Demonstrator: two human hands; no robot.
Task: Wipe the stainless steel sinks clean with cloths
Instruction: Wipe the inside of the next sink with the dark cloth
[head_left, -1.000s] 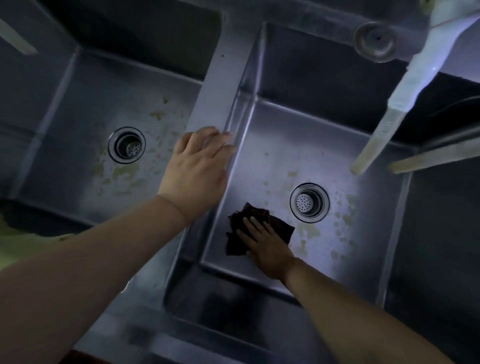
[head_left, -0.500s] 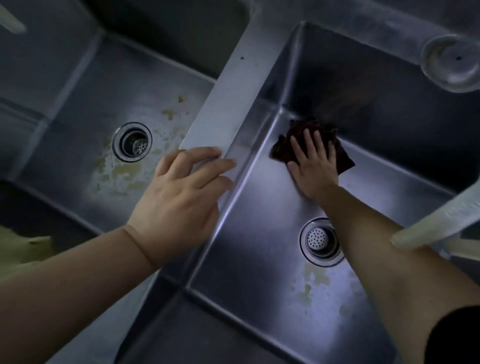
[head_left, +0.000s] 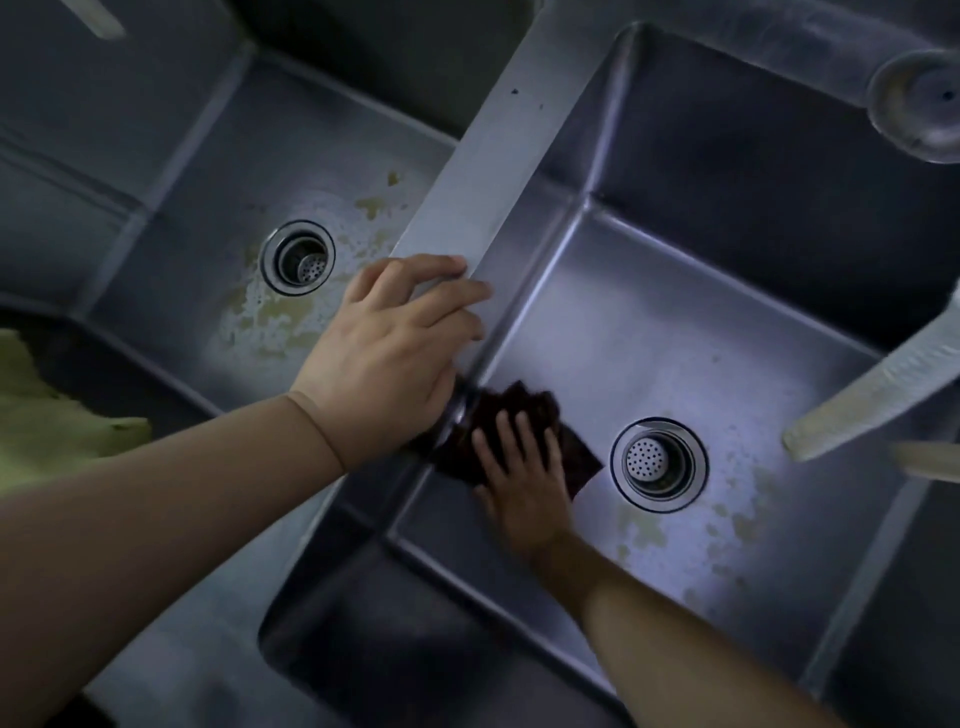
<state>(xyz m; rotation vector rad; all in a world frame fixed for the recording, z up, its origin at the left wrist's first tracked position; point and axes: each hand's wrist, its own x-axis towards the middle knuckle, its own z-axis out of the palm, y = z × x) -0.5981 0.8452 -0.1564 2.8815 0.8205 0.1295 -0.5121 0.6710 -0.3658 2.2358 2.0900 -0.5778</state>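
Two stainless steel sinks lie side by side. In the right sink (head_left: 675, 332) a dark cloth (head_left: 530, 410) lies flat on the floor near the left wall. My right hand (head_left: 524, 467) presses on it with straight, spread fingers, just left of the round drain (head_left: 658, 464). Yellowish stains mark the floor around and in front of that drain. My left hand (head_left: 395, 348) rests on the steel divider (head_left: 498, 156) between the basins, fingers draped over its edge. The left sink (head_left: 218, 208) has its own drain (head_left: 297, 257) and yellowish stains beside it.
A white faucet spout (head_left: 878, 395) reaches in from the right edge above the right sink. A round metal cap (head_left: 919, 109) sits on the rear rim at top right. A yellow-green cloth (head_left: 47, 410) lies at the left edge.
My right hand has slid the dark cloth from the far left corner of the right sink back toward me, to beside the drain. My left hand stays on the divider.
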